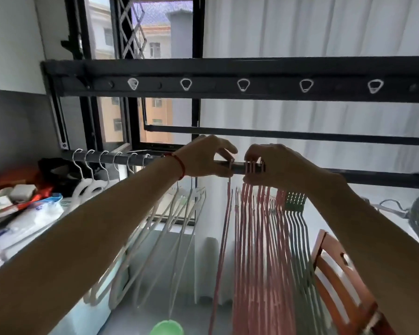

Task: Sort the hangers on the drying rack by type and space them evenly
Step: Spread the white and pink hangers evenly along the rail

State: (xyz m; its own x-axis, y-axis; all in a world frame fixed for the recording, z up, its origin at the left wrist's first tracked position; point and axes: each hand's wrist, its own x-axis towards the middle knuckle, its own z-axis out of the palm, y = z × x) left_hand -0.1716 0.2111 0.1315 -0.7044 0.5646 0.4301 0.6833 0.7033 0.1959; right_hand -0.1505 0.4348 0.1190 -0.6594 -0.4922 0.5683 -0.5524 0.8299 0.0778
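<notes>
We see both arms reaching up to the dark rod of the drying rack, which runs across the middle of the frame. Our left hand, with a red string at its wrist, sits at the centre of the frame and pinches the hook of a single pink hanger that hangs just apart from the rest. Our right hand, just right of centre, has its fingers curled over the rod and around the hooks of the bunched pink hangers, which hang close together below it. Directly right of that bunch hang several grey hangers, packed tight, their hooks hidden behind the right wrist. On the left part of the rod, white hangers hang with small gaps between their hooks, and further white ones show below the left forearm. A wide dark bar with white-rimmed holes crosses the upper part of the frame. At the lower right stands a reddish wooden chair; at the left edge a surface carries bags and boxes. A green round object shows at the bottom centre.
</notes>
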